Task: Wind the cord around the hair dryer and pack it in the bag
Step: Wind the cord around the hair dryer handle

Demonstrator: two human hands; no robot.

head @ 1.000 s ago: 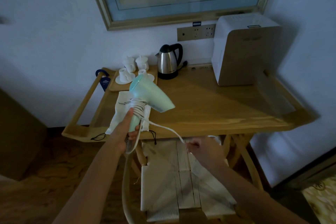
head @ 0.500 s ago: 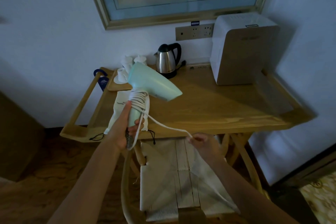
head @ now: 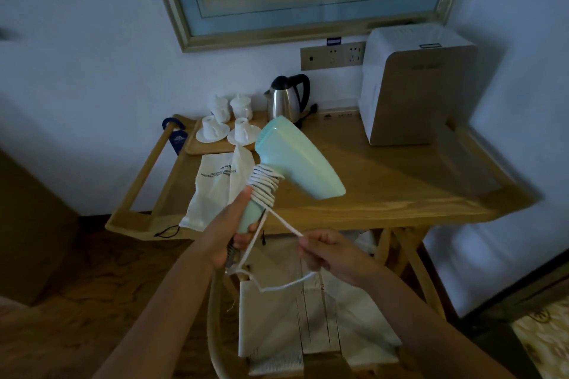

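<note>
Standing against white wall (head: pixel 77 49), cluttered wooden table (head: pixel 400 188)

The left hand (head: pixel 226 237) grips the handle of a mint hair dryer (head: pixel 297 160), nozzle pointing right, with white cord (head: pixel 263 186) coiled round the handle's top. The right hand (head: pixel 326 251) pinches the loose cord, which runs taut to the coils. A white bag (head: pixel 215 191) lies flat on the wooden table (head: pixel 400 188) behind

The bag's (head: pixel 215 188) printed lettering is too small to read.
</note>
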